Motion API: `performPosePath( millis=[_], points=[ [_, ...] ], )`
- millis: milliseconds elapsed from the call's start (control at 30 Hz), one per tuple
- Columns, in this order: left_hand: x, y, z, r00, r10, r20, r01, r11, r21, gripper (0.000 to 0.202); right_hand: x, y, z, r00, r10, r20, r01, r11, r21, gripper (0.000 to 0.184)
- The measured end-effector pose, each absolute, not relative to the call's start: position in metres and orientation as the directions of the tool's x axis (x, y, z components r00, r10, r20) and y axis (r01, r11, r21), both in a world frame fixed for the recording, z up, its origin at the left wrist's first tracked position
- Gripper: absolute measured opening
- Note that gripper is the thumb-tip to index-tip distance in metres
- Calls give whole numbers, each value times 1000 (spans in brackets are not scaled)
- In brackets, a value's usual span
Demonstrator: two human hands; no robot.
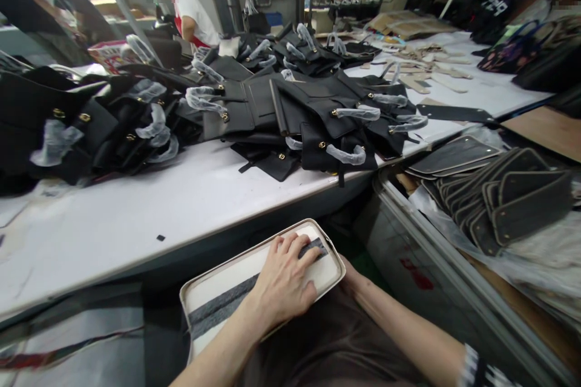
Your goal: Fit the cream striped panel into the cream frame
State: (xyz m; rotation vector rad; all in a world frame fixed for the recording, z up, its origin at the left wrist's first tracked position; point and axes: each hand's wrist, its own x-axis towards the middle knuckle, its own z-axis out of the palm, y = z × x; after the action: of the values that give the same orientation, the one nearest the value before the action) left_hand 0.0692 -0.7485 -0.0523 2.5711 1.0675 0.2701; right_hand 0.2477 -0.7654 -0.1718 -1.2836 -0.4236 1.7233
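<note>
A rectangular bag piece (227, 281) with a pale rim and rounded corners rests tilted over my lap. Its inner face is cream-white, with dark grey strips running lengthwise. My left hand (284, 275) lies on that face towards its right end, palm down, fingers spread and slightly bent. At the right end, my right hand (348, 275) is against the outer side of the piece. The fingers of that hand are hidden behind it, so their grip does not show.
Black bags (318, 100) with plastic-wrapped handles pile up on the white table (136, 217) ahead. A small black scrap (160, 237) lies near its edge. To my right, a bin (408, 242) holds stacked dark panels (512, 193). A person (195, 15) is beyond the table.
</note>
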Motion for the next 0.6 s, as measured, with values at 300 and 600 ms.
performPosePath(
  millis=[300, 600],
  points=[
    [70, -740, -49, 745, 666, 45, 607, -704, 369, 55, 264, -786, -99, -25, 918, -396, -106, -396, -912, 51],
    [71, -733, -51, 730, 682, 48, 596, -669, 444, 44, 271, -757, -97, -8, 967, -253, 367, -232, -901, 36]
  ],
)
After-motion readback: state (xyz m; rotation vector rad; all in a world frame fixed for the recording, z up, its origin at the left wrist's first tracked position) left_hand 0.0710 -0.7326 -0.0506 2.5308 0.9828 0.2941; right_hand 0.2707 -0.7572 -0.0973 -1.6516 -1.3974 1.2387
